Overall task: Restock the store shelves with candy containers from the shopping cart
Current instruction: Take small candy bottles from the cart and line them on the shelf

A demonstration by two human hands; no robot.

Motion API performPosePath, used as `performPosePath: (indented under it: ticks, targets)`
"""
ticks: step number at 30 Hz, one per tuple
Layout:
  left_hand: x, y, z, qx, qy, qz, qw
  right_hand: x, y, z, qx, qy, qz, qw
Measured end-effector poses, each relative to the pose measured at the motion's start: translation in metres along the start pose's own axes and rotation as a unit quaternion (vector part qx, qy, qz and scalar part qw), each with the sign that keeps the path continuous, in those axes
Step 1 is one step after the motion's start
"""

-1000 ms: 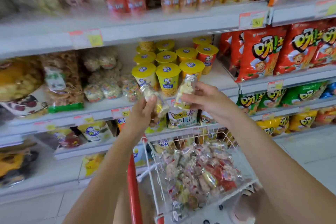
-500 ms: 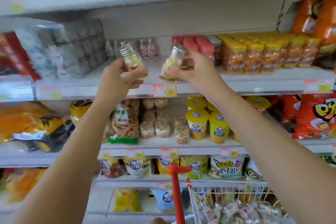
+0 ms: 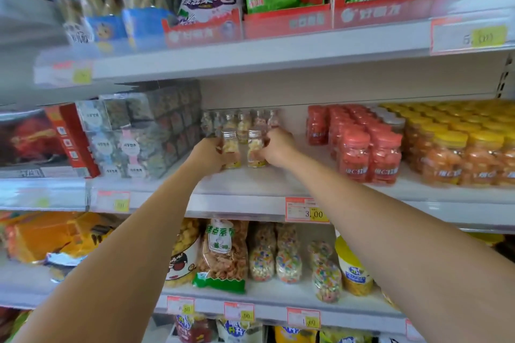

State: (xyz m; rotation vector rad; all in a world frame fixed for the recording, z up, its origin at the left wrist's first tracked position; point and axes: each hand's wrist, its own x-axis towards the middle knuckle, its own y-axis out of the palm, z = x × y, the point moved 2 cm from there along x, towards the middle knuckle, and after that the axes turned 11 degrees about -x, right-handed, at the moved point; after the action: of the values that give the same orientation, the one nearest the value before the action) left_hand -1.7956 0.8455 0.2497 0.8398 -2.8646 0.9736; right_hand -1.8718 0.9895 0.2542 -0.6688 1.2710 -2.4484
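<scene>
Head view: the left hand (image 3: 207, 154) grips 1 small clear candy bottle with a silver screw cap (image 3: 230, 147), and the right hand (image 3: 278, 147) grips the 2nd bottle (image 3: 255, 149). Both stand upright, side by side, on or just above the white middle shelf (image 3: 250, 186), in front of a row of matching bottles (image 3: 243, 120). This looks like the placing step. Next, each hand must loosen and draw back without tipping them or nudging the red-lidded jars (image 3: 359, 153).

Reaching forward, both forearms extended and converging; gripping candy bottle (image 3: 230, 147) in left hand (image 3: 207, 154), second in right hand (image 3: 278, 147).
</scene>
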Motion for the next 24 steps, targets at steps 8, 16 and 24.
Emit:
performPosePath:
  ticks: [8,16,24]
  targets:
    - [0.046,0.002,0.013,-0.001,0.024,0.026,0.999,0.059,0.033,0.001,-0.037,0.038,0.016,0.998]
    - [0.078,0.003,0.025,0.003,0.014,0.032,0.999,0.086,0.056,-0.008,-0.034,0.052,0.018,0.998]
    - [0.085,0.007,0.027,0.094,0.039,0.001,0.995,0.095,0.063,-0.011,-0.060,0.045,0.020,0.997]
